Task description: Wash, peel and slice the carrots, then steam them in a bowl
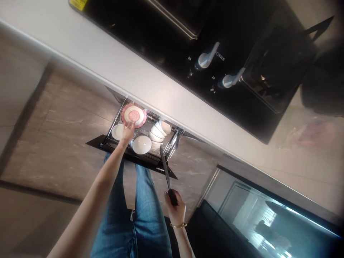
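My left hand [128, 131] reaches down into an open pull-out dish drawer [115, 145] below the counter, its fingers on the lower rim of a pink patterned plate [134, 115]. White bowls [142, 144] and a white plate [117, 131] lie around it in the wire rack. My right hand [176, 209], with a gold bangle at the wrist, is closed round the black handle of a knife [165, 166]. The dark blade points up toward the drawer's right side.
A white countertop [113, 61] runs diagonally across the view and carries a black gas hob [215, 57] with two silver knobs. My legs in blue jeans [145, 211] stand on tan floor tiles. A glass-fronted oven door [255, 215] sits at lower right.
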A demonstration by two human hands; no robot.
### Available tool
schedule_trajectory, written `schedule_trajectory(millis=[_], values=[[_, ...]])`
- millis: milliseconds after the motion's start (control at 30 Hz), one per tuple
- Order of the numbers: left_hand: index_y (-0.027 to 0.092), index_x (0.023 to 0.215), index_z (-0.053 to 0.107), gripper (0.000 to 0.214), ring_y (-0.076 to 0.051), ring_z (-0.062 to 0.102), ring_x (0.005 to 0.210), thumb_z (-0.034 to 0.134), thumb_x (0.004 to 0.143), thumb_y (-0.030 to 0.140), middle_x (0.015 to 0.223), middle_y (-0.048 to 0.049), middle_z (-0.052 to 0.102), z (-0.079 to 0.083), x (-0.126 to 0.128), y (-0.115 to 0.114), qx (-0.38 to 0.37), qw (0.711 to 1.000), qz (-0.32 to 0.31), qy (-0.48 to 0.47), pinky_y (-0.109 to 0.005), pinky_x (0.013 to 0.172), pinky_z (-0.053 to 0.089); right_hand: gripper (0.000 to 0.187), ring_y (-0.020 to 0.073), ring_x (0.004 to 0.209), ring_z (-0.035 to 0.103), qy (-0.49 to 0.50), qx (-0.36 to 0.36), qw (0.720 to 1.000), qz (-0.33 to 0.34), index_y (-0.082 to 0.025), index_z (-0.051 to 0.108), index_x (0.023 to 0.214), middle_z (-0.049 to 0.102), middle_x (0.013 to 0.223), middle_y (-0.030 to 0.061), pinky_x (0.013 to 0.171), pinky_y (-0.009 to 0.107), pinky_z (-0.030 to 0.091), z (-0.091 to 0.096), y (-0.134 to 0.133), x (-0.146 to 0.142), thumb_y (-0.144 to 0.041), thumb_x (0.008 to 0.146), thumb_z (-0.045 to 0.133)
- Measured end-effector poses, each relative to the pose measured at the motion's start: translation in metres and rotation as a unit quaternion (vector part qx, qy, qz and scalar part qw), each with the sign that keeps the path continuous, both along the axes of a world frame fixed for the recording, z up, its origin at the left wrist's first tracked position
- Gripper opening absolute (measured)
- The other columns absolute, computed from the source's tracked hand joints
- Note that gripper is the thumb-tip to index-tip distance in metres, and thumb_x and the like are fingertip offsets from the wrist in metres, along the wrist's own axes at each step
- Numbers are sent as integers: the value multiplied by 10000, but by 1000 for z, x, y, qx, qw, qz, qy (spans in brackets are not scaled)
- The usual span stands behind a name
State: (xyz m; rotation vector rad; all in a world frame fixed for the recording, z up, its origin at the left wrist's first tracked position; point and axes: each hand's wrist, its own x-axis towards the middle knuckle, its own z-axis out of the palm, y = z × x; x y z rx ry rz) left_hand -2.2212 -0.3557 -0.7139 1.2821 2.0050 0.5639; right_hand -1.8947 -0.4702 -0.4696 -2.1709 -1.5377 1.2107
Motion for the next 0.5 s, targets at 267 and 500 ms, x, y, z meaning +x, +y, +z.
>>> schedule_trajectory(millis=[267,500], values=[[133,1229,647,461,-314,689,1027,434,827,55,1055,-218,736,-10,-55,8,1,973,-211,93,-494,928,532,384,165,548,653,24,0,1000,-8,-174,715,837,719,663,37,528,244,550,-4,-3,7,-550,761,701],[192,1280,635,518,-262,698,1010,502,806,33,1141,-143,734,43,-52,0,44,972,-218,76,-391,885,552,380,164,521,631,46,9,998,30,-164,708,834,695,626,32,509,252,541,7,19,-16,-539,780,679]])
